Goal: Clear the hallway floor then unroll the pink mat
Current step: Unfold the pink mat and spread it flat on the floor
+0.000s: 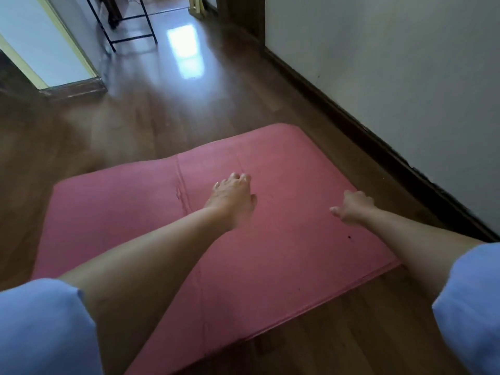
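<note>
1. Left hand (232, 196) rests with bent fingers on the pink mat (113, 209), holding nothing.
2. Right hand (354, 207) is at the mat's right edge, fingers loosely curled; if it pinches the edge, I cannot tell.
3. Mat lies spread on the wooden floor (162, 117), near the wall (405, 63).

The mat (121, 212) lies on the floor (135, 125) right in front of you, its right edge near the skirting (351, 123) at the foot of the wall (405, 77) on your right. Your left hand (232, 196) is over the mat's middle, your right hand (351, 207) toward its right edge. Far ahead on the left, a frame (130, 20) stands on the floor.
</note>
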`<state>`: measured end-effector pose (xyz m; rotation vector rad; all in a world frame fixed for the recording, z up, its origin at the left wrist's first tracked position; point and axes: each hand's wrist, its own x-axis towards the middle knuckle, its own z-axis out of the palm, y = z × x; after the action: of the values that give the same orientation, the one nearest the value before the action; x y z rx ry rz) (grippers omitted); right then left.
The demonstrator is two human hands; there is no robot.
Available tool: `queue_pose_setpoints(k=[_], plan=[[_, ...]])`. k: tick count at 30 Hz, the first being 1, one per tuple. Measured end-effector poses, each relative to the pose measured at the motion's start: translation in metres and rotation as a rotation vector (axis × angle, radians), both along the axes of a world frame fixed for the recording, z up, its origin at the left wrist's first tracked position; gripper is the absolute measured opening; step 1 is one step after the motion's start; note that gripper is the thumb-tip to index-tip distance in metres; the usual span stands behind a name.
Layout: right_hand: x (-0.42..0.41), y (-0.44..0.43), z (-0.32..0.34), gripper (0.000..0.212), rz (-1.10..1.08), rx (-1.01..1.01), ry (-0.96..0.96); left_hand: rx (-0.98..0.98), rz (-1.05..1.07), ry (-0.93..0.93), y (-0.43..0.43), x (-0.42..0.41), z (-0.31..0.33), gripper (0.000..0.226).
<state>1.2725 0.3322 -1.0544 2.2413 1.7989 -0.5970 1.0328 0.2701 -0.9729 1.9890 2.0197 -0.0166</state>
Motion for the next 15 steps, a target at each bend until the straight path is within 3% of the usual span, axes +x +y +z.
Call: queue_pose_setpoints(k=[15], plan=[[0.058, 0.012, -0.084, 0.081, -0.107, -0.189, 0.097, -0.059, -0.008, 0.05, 0.019, 0.033, -0.024, 0.045]])
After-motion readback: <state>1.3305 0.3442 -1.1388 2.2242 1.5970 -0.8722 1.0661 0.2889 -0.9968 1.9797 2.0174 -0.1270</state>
